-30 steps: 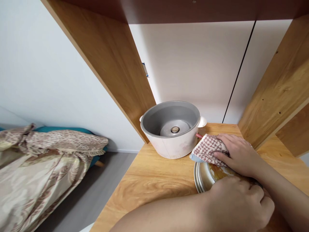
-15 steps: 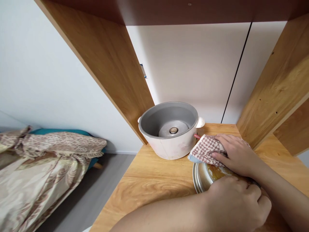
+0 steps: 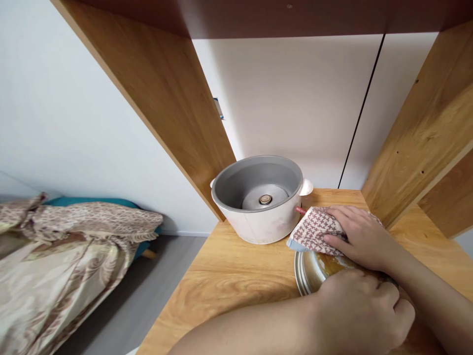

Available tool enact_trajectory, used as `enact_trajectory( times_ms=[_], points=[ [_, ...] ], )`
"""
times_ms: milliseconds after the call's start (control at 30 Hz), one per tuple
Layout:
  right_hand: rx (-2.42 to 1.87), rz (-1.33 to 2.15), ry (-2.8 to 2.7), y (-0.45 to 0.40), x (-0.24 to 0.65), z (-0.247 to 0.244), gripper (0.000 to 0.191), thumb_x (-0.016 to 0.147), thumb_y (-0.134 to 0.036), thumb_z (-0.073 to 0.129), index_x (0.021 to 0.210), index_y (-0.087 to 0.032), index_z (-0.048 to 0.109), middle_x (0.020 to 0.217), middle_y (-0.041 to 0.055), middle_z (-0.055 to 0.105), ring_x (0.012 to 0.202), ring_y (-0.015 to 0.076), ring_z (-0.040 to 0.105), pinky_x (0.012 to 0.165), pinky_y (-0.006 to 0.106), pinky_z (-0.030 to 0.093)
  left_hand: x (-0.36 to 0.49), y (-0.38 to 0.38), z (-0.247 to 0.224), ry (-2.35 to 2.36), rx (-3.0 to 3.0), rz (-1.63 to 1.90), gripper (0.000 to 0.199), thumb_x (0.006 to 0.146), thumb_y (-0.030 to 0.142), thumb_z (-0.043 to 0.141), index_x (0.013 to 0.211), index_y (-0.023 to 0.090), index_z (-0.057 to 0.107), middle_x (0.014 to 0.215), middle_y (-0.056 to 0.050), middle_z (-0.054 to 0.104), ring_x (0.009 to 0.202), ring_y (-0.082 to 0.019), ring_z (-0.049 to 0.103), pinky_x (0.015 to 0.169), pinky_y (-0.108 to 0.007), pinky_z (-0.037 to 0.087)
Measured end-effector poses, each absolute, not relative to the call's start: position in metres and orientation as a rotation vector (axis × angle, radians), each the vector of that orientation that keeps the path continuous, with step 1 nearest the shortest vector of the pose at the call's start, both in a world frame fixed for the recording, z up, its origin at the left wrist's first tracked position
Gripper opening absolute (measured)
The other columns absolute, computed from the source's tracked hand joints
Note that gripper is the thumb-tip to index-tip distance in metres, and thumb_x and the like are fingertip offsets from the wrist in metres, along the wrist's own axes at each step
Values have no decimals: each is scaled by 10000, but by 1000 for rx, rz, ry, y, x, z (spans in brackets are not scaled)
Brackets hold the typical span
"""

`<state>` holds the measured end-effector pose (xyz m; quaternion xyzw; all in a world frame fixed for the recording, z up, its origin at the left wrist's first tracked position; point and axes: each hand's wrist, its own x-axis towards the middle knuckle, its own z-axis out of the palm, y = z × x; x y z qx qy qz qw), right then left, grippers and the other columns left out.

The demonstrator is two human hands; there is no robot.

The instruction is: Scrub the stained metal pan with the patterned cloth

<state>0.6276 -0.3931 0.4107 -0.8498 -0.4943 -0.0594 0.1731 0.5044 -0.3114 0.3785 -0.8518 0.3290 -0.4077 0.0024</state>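
On the wooden surface lies a silvery metal inner pot (image 3: 309, 276), its brown-stained bottom facing up and its ridged rim to the left. My left hand (image 3: 364, 310) is curled against the pot's near side; its fingertips are hidden. Across the far side, my right hand (image 3: 360, 236) presses a folded checked cloth (image 3: 314, 229) onto the pot, fingers bent over it. The cloth is pinkish-brown and white with a red tag. Just left of the cloth stands a white rice cooker body (image 3: 258, 224), lidless, its grey inside and round heating plate showing.
Wooden side panels (image 3: 148, 88) (image 3: 424, 123) rise left and right of the wooden tabletop (image 3: 207, 276), under a dark red shelf (image 3: 288, 19). At the left, a patterned cloth (image 3: 74, 276) covers low teal furniture on the grey floor (image 3: 155, 276).
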Motion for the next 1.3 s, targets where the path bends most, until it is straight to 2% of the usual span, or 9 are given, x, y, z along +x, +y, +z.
enact_trajectory(
  times_ms=[267,467,767,900,1300],
  points=[
    [-2408,-190,-1411,-394,629,410,520,1008,-512,563,1464,-262,568,1402,107,682,1272,334,613,1033,539,483,504,-310,382,1082,-2696,-1128,182,914,200,590,746,190,520,689,4,477,583,-137,483,500,-322,265],
    [-2414,-186,-1402,-393,628,410,526,1012,-525,559,1462,-252,563,1402,111,679,1270,336,612,1047,551,474,505,-310,381,1073,-2653,-1215,178,897,180,598,742,190,510,692,1,474,589,-136,484,515,-321,270],
    [-2443,-222,-1409,-393,631,409,514,1002,-545,561,1403,-230,624,1391,133,687,1255,362,626,1012,541,500,507,-311,380,1080,-2672,-1192,184,887,155,589,734,197,496,671,7,457,560,-131,461,502,-327,203],
    [-2446,-213,-1412,-393,631,409,513,1005,-548,551,1401,-229,619,1414,135,675,1263,364,617,1029,551,488,509,-313,375,1047,-2697,-1297,197,866,142,581,710,205,478,653,8,438,546,-133,438,508,-332,182],
    [-2460,-180,-1411,-393,632,409,514,1009,-558,544,1387,-213,592,1411,121,672,1280,345,607,1033,530,477,509,-313,376,1052,-2688,-1336,171,864,150,600,739,192,491,669,10,435,554,-132,439,514,-325,196]
  ],
)
